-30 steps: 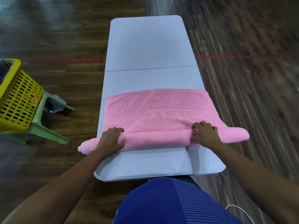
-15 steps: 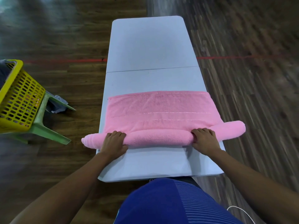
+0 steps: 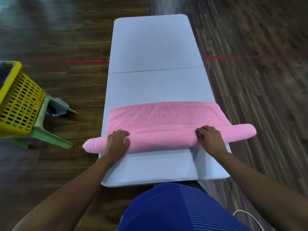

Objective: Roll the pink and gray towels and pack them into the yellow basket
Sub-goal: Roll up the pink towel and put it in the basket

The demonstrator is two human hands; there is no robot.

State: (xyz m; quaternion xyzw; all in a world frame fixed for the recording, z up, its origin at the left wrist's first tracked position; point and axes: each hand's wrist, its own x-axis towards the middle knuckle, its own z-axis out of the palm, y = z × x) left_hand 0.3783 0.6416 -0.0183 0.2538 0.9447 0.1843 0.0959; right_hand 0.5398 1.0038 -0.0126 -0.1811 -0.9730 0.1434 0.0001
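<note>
Rolling of the pink towel (image 3: 166,116) is in progress and, by judgement, about half complete. The towel lies across the near half of the white folding table (image 3: 153,47). Its near portion is wound into a thick roll whose two ends overhang the table's left and right edges. Beyond the roll a flat band, crossed by a stitched line, is not yet taken up.

The left hand (image 3: 117,141) sits on the roll near its left end, fingers curled over the top. The right hand (image 3: 210,139) sits likewise near the right end, fingers bent over the crest. Each grips towel and nothing else.

The yellow basket (image 3: 18,100) stands well apart to the left on a green stool (image 3: 41,129). Something gray shows at its far rim and a gray cloth (image 3: 58,108) lies under the stool. Whether either is the gray towel cannot be told.

Outstanding, as judged: finish this roll, place it in the basket, and account for the gray towel.
</note>
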